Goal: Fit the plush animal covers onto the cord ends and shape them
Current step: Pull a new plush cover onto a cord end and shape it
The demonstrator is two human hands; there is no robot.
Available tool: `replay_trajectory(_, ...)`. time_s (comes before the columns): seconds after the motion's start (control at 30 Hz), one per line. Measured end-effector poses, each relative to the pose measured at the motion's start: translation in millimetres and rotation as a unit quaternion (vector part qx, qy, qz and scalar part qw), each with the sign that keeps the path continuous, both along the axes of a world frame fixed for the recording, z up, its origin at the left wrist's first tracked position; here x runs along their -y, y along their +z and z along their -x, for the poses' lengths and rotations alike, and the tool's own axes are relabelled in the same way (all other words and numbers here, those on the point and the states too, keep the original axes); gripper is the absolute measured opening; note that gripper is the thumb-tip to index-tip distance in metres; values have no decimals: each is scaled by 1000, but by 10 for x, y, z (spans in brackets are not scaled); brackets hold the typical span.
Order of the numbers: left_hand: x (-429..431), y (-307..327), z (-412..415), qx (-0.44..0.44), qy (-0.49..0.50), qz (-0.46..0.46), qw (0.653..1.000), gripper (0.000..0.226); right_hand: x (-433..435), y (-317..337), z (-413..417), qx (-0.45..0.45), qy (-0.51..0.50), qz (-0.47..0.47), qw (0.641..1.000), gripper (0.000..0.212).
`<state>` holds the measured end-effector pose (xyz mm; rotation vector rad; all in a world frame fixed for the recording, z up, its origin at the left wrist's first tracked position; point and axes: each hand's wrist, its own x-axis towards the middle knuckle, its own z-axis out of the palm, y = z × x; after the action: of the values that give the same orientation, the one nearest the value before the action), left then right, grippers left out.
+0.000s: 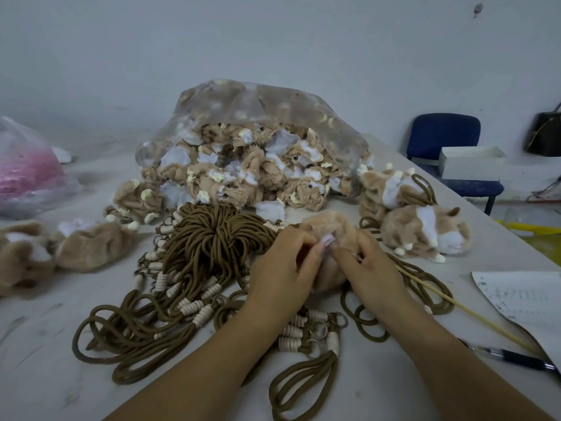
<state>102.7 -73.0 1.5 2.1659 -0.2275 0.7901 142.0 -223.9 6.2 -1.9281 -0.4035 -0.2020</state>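
The heap of brown cords [209, 238] spreads just left of the left hand [282, 268] and under both forearms. The cords look limp, light and quick to tangle, so I judge a single cord is best taken by its stiffer, pale wrapped end. The tan plush cover [331, 235] lies between the two hands, at the fingertips. It looks soft, very light and shapeless on its own, and the white patch near its top seems the place to hold. The left hand pinches there with curled fingers, and the right hand [370, 268] pinches from the opposite side.

Beyond the hands, a clear plastic bag [258, 117] lies open toward them, spilling crumpled covers. Far left of the left hand, a thin bag [18, 165] holds something pink. Far right of the right hand, a white box [470, 162] rests on a blue chair [443, 132]; its contents are hidden.
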Motion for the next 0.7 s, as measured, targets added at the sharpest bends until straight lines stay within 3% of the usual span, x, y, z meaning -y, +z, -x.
replay_trajectory(0.13, -76, -59, -95, -78, 19, 97, 992, 11, 19, -6, 0, 8, -1, -4, 1000, 23)
replay_trajectory(0.4, -75, -74, -131, -82, 35, 97, 991, 18, 12, 45, 24, 5, 7, -32, 999, 28)
replay_trajectory(0.7, -67, -56, -119, -162, -11, 240, 957, 16, 10, 10, 17, -42, 29, -89, 995, 17)
